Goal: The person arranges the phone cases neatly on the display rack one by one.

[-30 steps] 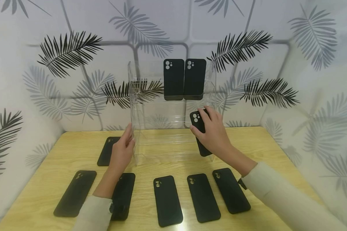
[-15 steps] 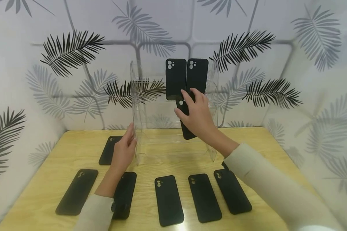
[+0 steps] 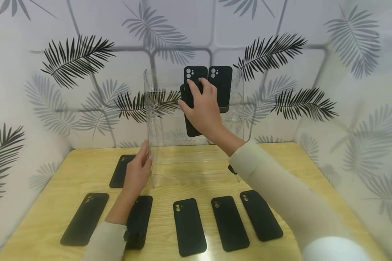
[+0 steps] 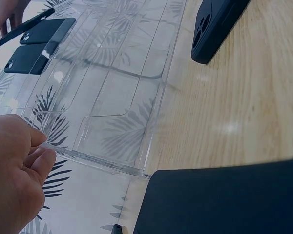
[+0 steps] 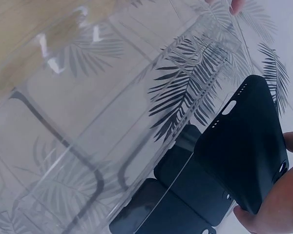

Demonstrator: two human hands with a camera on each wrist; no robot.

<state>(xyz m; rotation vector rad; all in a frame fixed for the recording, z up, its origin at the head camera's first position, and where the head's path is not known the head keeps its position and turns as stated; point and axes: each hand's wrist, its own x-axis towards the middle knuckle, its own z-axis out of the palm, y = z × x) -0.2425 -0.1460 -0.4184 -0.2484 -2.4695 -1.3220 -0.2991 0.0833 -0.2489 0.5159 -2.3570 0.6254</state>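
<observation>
My right hand (image 3: 204,108) grips a black phone case (image 3: 191,125) by its sides, in front of the upper tier of a clear acrylic display rack (image 4: 95,158). Behind it, two more black cases stand side by side on that tier; the left case (image 3: 200,71) is partly hidden by my hand and the held case, the right case (image 3: 223,85) shows mostly. In the right wrist view the held case (image 5: 241,146) hangs tilted, apart from the rack's shelf edge. My left hand (image 3: 138,172) pinches the rack's left side edge between thumb and fingers.
Several black cases lie on the wooden table (image 3: 274,159): a row along the front, including a middle case (image 3: 190,228) and a right case (image 3: 261,215), plus one case (image 3: 121,172) beside the rack. A leaf-patterned wall (image 3: 85,127) stands behind.
My right hand has carried its phone case up and to the left, from the rack's lower right to its upper tier. My left hand has stayed on the rack's side.
</observation>
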